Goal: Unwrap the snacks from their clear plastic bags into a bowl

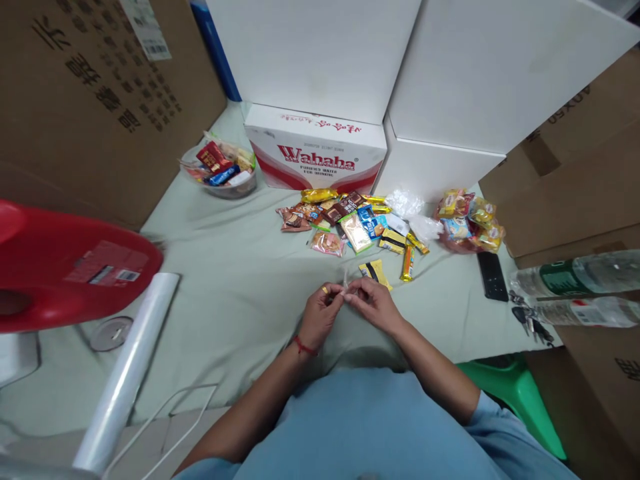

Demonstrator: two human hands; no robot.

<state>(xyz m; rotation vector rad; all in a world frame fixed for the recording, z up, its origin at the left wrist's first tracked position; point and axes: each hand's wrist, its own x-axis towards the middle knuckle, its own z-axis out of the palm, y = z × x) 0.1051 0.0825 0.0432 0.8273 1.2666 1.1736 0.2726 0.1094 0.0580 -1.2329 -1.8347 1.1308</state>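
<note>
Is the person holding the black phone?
No, the phone lies by the keys; the left hand and right hand pinch a small clear thing.

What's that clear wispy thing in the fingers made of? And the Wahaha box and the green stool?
Clear wispy thing: probably thin, filmy plastic, since it's see-through. Wahaha box: seems smooth printed cardboard, with flat sides and folded edges. Green stool: likely smooth plastic, with moulded-looking curves.

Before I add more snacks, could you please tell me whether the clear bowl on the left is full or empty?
The clear bowl looks full: wrapped snacks are heaped inside, up to about its rim.
</note>
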